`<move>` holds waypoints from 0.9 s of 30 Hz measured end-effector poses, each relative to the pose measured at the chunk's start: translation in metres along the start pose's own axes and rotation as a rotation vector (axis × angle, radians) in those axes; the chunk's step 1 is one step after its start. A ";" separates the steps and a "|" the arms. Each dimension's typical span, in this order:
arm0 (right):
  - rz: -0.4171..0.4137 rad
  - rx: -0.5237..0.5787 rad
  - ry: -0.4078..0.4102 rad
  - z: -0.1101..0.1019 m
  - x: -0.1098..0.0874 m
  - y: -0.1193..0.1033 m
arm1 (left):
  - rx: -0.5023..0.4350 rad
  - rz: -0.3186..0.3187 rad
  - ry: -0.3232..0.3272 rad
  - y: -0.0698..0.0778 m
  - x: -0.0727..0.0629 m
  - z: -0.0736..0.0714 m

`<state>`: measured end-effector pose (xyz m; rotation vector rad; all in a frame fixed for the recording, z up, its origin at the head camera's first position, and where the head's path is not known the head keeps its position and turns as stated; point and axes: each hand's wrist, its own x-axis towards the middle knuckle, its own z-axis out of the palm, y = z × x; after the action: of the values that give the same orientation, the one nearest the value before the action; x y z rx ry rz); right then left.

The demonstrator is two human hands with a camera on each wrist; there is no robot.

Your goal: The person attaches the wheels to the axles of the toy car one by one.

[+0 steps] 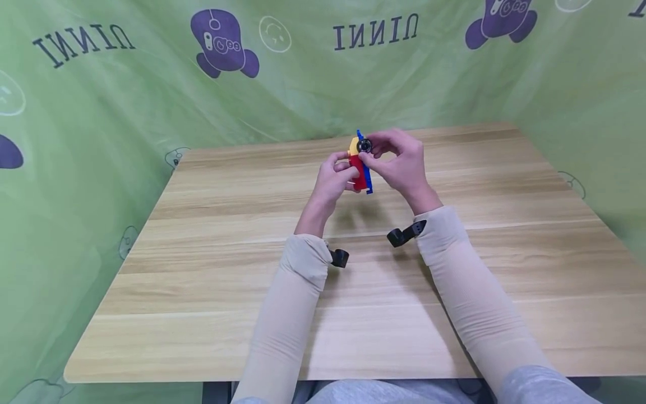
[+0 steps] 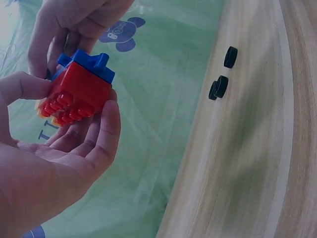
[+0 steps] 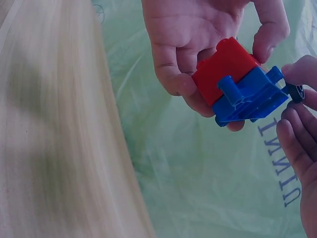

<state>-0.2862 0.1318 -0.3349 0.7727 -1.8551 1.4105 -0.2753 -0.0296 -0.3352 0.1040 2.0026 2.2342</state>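
A toy block car is held up above the table, between both hands. It has a blue wheel base with peg axles, a red block with round studs, and a yellow block. My left hand grips the red block, thumb on one side and fingers on the other. With thumb and fingertips, my right hand pinches a black wheel right at one axle end of the blue base. In the right wrist view, other axle ends stick out bare.
Three black wheels, one of them a separate wheel and two close together, stand on the wooden table in the left wrist view. A green printed curtain hangs around the table's back and sides.
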 end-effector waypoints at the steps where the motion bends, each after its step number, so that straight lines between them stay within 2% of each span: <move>1: -0.021 -0.019 -0.001 0.000 0.001 -0.001 | -0.004 0.003 -0.001 0.000 0.000 0.000; 6: -0.076 -0.085 -0.003 -0.001 0.003 -0.003 | -0.006 0.010 -0.005 0.001 -0.001 0.000; 16: -0.103 -0.124 0.007 0.000 0.002 -0.005 | -0.007 0.034 -0.021 0.000 -0.002 0.001; 27: -0.197 -0.211 0.024 -0.001 0.004 -0.004 | 0.001 0.036 -0.022 0.000 -0.001 -0.001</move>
<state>-0.2853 0.1317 -0.3285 0.8038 -1.8195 1.0777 -0.2744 -0.0310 -0.3355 0.1652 2.0064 2.2437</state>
